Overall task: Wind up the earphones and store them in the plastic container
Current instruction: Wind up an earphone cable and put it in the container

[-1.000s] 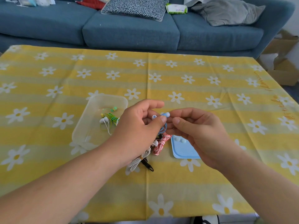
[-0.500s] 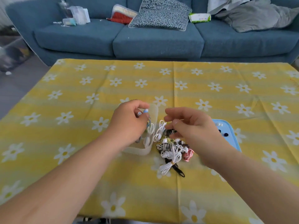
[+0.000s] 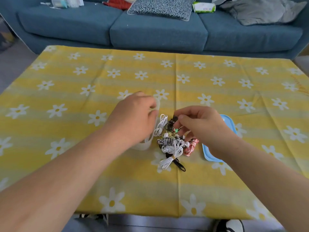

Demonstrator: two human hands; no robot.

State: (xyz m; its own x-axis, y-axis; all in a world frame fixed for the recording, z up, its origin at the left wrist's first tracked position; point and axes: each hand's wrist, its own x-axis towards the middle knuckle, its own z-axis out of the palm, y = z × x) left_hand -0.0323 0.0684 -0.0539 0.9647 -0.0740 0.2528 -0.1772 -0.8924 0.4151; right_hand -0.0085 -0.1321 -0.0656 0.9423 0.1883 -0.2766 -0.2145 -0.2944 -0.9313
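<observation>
Left hand (image 3: 133, 118) dips into the container (image 3: 142, 146), fingertips hidden, so I cannot tell its grip. Right hand (image 3: 200, 126) pinches a dark cord atop the earphones (image 3: 170, 144), heaped between both hands just beside the container's wall. Lid (image 3: 229, 124) lies under that wrist.

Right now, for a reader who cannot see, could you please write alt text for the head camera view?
A person's left hand is over a clear plastic container while the right hand curls its fingers over a pile of wound earphones. A blue lid lies beside, on a yellow daisy tablecloth.
</observation>
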